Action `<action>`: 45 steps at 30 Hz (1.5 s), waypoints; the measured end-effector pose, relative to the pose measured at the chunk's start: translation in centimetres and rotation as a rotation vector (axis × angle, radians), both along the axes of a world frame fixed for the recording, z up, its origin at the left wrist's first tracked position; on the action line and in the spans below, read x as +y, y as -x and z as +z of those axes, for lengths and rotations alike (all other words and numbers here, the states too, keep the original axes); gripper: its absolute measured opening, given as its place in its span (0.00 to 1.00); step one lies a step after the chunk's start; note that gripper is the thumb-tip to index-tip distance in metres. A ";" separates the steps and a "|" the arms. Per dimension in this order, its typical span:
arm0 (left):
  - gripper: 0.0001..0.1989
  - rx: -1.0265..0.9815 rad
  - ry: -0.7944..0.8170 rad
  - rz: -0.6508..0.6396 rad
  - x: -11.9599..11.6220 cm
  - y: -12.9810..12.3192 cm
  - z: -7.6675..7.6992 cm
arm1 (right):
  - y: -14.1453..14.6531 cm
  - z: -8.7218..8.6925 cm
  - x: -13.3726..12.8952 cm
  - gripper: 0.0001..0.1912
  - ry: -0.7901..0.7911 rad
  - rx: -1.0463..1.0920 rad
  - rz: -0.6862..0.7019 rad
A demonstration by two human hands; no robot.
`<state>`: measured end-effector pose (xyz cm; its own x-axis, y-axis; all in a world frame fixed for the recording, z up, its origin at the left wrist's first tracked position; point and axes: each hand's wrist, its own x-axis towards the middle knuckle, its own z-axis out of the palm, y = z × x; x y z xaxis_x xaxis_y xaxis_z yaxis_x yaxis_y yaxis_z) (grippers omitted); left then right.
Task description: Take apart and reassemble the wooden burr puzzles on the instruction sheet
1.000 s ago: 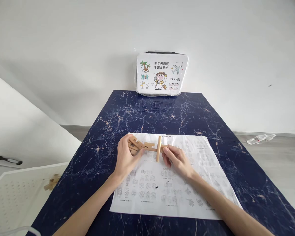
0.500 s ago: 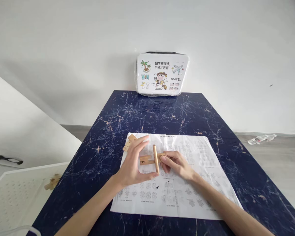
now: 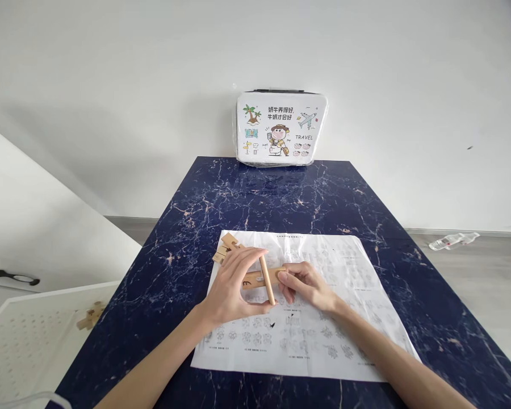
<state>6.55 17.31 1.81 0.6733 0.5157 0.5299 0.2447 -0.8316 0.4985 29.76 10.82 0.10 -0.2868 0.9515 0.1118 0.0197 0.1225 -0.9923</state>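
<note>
Over the paper sheet, my left hand pinches a slim wooden puzzle bar by its two ends, fingertips at the top and thumb at the bottom. The bar leans, its upper end to the left, and crosses a flat notched wooden puzzle piece. That flat piece lies sideways, with a dark mark on its left end. Thumb and fingers of my right hand are closed on its right end. Whether the notch and the bar are locked together, I cannot tell. Several loose wooden pieces lie beyond my left fingers, partly hidden.
The creased printed sheet lies on a dark blue marbled table. A white illustrated case stands at the table's far edge against the wall. Lower left is a white perforated basket with a wooden piece. A clear bottle lies at right.
My left fingertips have come down onto the bar's upper end. The bar has tilted, its top shifting left. My right hand has stayed nearly still.
</note>
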 end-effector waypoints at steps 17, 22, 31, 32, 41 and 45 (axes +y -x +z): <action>0.43 -0.168 0.098 0.070 1.4 0.5 0.2 | -1.2 -1.3 0.7 0.31 0.037 0.148 -0.495; 0.45 -0.109 0.045 0.335 2.2 0.8 -0.3 | -0.7 -1.3 1.0 0.26 0.069 -0.039 -0.613; 0.43 -0.010 0.024 0.505 2.6 0.4 -1.6 | 0.7 -1.0 0.9 0.27 0.005 -0.383 -0.584; 0.42 -0.018 0.036 0.501 2.7 0.4 -1.7 | 0.7 -1.1 1.0 0.26 -0.005 -0.380 -0.581; 0.40 0.015 0.119 0.535 2.8 0.6 -2.0 | 0.4 -1.7 1.1 0.21 -0.028 -0.400 -0.568; 0.40 0.021 0.128 0.536 3.0 0.7 -2.2 | 0.6 -1.7 1.1 0.21 -0.115 -0.480 -0.438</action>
<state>5.90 20.28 -0.40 0.3082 0.8487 0.4298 0.6287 -0.5208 0.5775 29.16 11.90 -1.59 0.0807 0.9811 0.1758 0.5286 0.1074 -0.8420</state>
